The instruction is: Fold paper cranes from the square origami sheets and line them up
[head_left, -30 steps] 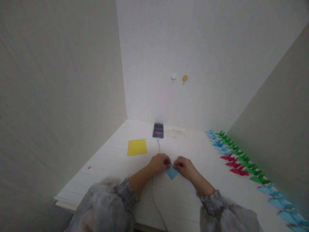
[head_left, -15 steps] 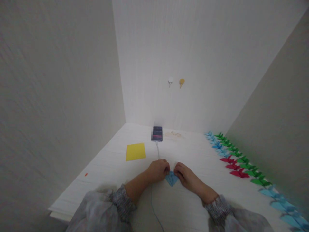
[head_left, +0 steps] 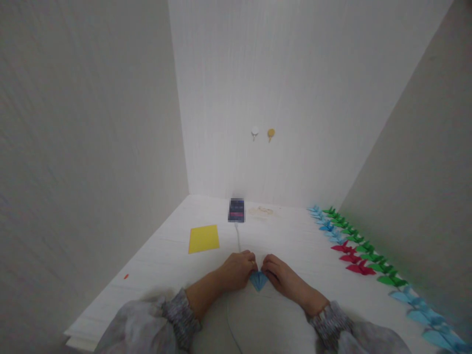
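A small piece of folded blue origami paper (head_left: 258,281) lies on the white table between my hands, its point toward me and creases running down its middle. My left hand (head_left: 240,268) pinches its left upper edge with closed fingers. On the opposite side, my right hand (head_left: 278,274) has its fingers closed on the right upper edge. The paper's far part is hidden behind my fingers.
A yellow paper square (head_left: 204,239) lies at the left. Behind my hands stands a blurred-out phone-like device (head_left: 236,210) with a white cable (head_left: 238,237) running toward me. Rows of folded paper cranes (head_left: 360,267) line the right wall. An orange scrap (head_left: 126,276) lies near the left edge.
The whole view has shifted slightly, so the scene sits a little lower and further left. Both hands stay on the blue paper, with little visible change in their grip.
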Tool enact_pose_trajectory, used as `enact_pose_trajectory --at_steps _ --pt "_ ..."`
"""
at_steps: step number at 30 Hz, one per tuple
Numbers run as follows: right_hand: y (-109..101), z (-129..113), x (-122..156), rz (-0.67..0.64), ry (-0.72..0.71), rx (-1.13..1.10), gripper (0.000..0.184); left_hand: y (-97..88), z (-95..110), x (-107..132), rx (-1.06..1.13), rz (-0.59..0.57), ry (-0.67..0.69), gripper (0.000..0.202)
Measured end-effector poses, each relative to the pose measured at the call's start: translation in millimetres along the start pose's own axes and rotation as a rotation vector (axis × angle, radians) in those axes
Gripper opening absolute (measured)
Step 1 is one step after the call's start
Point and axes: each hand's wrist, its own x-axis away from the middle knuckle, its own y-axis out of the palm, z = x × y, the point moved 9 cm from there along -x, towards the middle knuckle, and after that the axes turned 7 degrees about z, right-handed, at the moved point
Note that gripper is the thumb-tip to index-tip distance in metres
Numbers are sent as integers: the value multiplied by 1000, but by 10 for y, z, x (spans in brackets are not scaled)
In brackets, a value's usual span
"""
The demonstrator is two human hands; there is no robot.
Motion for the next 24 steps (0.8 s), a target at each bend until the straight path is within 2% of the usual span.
enact_pose_trajectory --at_steps 4,8,13,19,24 --pt "11 -9 27 -25 -33 43 20 -1 100 19 -77 -40 115 13" --pt "23 -23 50 -47 -56 79 24 -46 127 46 -104 -21 164 14" --pt "15 -56 42 -56 -52 67 27 -32 93 60 -84 -18 171 16" --pt "23 -84 8 -56 -29 125 17 -23 30 44 -49 -36 116 14" --pt "-14 -151 23 -30 -30 123 28 -42 25 68 -23 -31 71 17"
